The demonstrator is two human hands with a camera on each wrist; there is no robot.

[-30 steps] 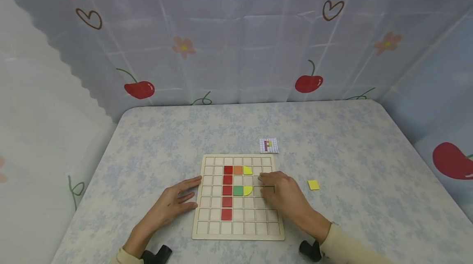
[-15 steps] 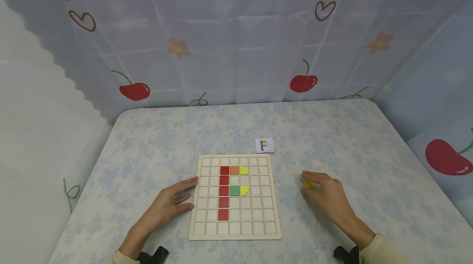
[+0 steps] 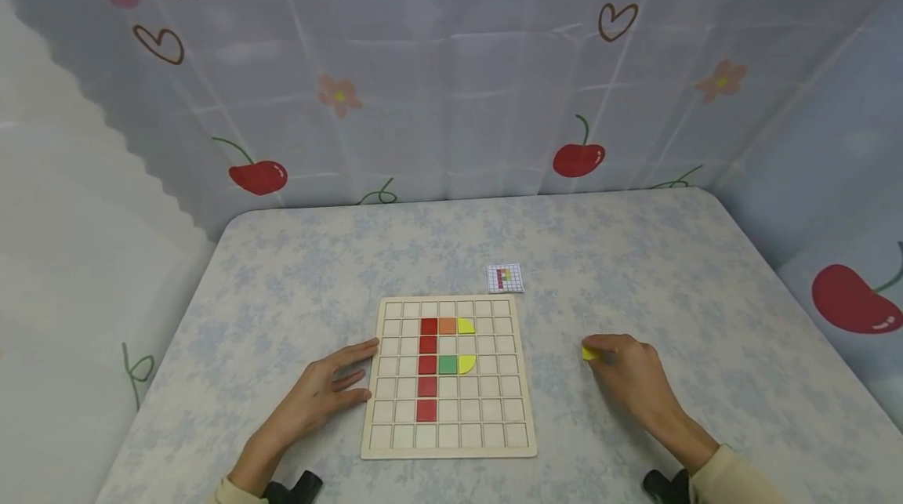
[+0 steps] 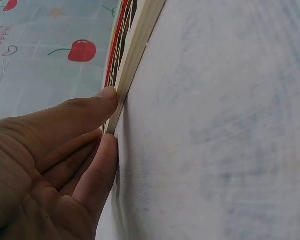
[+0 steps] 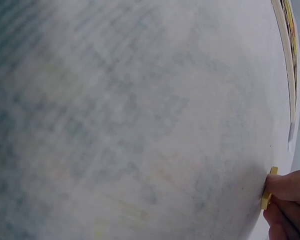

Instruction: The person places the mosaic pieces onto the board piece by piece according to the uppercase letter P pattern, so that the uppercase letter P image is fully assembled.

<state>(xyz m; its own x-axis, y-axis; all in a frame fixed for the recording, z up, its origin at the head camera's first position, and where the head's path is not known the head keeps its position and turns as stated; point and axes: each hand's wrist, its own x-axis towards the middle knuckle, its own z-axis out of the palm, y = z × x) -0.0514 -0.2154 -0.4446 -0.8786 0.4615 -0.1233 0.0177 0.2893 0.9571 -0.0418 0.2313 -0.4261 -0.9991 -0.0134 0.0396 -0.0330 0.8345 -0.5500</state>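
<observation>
A square wooden grid board (image 3: 491, 411) lies on the table. Set in its cells are a column of several red tiles (image 3: 427, 365), an orange tile (image 3: 447, 325), a green tile (image 3: 447, 364) and two yellow round-cornered tiles (image 3: 466, 364). My left hand (image 3: 317, 394) touches the board's left edge with thumb and fingertips, its fingers fairly straight. To the right of the board, my right hand (image 3: 638, 378) pinches a yellow square tile (image 3: 588, 353), partly covered by the fingers. In the right wrist view this yellow tile (image 5: 266, 197) is tipped on edge, close to the tabletop.
Just beyond the board's far edge lies a small printed card (image 3: 505, 277) with a coloured grid pattern. A blue-flowered cloth covers the table (image 3: 339, 253). Behind it hangs a curtain (image 3: 451, 112) printed with cherries and flowers.
My right hand has moved from the board's right side out to the yellow square tile and now pinches it. The left hand stays at the board's edge. The head view has shifted slightly.
</observation>
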